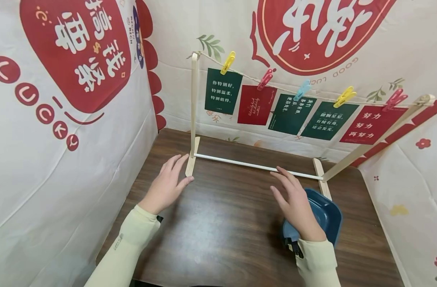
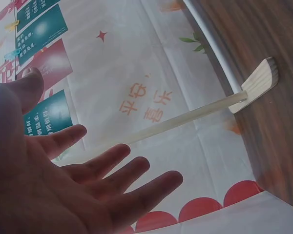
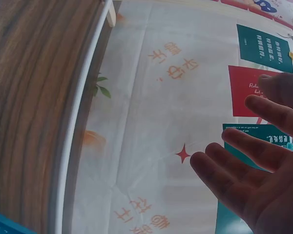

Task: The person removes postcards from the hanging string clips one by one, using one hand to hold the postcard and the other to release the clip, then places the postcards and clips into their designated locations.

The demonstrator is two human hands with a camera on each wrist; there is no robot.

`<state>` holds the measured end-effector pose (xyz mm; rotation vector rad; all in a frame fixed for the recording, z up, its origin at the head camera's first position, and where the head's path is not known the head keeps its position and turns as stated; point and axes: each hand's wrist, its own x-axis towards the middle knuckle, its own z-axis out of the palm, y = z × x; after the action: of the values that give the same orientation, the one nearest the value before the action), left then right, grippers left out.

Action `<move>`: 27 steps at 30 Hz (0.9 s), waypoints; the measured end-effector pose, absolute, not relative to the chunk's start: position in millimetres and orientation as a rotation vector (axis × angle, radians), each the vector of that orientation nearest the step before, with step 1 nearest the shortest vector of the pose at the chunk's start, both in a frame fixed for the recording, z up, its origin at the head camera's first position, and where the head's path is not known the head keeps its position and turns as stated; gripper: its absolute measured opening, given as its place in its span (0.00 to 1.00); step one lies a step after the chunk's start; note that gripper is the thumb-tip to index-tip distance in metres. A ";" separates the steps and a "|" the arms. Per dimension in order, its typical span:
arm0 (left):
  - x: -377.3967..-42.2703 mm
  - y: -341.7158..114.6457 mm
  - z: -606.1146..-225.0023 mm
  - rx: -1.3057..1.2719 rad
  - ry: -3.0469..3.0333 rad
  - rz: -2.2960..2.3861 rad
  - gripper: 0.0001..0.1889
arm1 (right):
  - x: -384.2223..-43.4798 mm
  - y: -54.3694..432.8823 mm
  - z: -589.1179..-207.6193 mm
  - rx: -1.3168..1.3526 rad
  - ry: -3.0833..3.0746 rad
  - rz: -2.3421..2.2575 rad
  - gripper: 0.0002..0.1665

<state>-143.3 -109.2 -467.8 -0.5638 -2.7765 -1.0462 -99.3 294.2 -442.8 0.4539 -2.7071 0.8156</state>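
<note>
My left hand (image 1: 166, 185) holds nothing; its fingers are spread beside the left foot (image 1: 191, 165) of a wooden rack. In the left wrist view, the palm and loosely extended fingers show. My right hand (image 1: 295, 203), also holding nothing, hovers between the rack's white rod (image 1: 240, 162) and a blue tray (image 1: 333, 217), overlapping both in the head view. A string tied between the rack's posts carries a row of green and red cards. Clothespins hold them: a yellow clothespin (image 1: 228, 63) on the leftmost green card (image 1: 222, 91), a pink clothespin (image 1: 265, 79) on a red card (image 1: 255, 105).
Further right hang another green card (image 1: 291, 115), a green card (image 1: 329, 121) and a red card (image 1: 374, 123). The rack's right post (image 1: 376, 141) leans in the head view. Printed cloth (image 1: 107, 151) walls in the brown wood-grain table (image 1: 218, 235) at the left, back and right.
</note>
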 end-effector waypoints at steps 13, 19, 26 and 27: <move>-153.0 -107.1 -453.9 -0.593 -2.722 -1.064 0.39 | -113.0 284.3 -426.0 0.513 -2.700 0.820 0.27; -160.1 -105.4 -452.4 -0.582 -2.727 -1.070 0.38 | -120.8 278.6 -415.7 0.555 -2.694 0.805 0.29; -167.5 -98.1 -449.5 -0.615 -2.758 -1.116 0.39 | -129.5 270.5 -403.0 0.572 -2.683 0.801 0.28; -168.4 -97.3 -449.1 -0.621 -2.755 -1.127 0.39 | -130.5 269.1 -401.2 0.574 -2.675 0.804 0.28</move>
<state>-168.4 -97.3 -449.1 -0.6208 -2.7554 -1.1269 -130.5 269.1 -401.2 0.5737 -2.6749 0.8035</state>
